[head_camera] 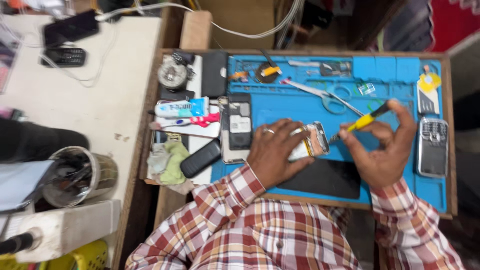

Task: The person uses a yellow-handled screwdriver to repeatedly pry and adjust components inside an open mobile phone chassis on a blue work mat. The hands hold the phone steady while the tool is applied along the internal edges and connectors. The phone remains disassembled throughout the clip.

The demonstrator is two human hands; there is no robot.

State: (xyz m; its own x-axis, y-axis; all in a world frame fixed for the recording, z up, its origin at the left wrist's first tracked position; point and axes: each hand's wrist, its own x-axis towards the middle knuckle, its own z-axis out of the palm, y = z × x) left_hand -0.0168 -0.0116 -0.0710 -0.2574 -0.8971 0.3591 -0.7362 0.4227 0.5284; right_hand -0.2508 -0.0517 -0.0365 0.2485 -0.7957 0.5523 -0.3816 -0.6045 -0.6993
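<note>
While the left hand [272, 152] clamps a small opened phone [311, 141] over the blue mat [300, 107], the right hand [385, 150] pinches a yellow-handled screwdriver [367, 120], tip at the phone's edge. Blur hides the screws, so the work looks only partly done; a back cover [239, 126], scissors [327, 97] and a grey keypad phone [432, 146] lie on the bench [452, 150].

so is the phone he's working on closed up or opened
Opened. The small phone in the left hand has its back off, a pale battery showing, and the right hand puts a yellow-handled screwdriver to it.
</note>
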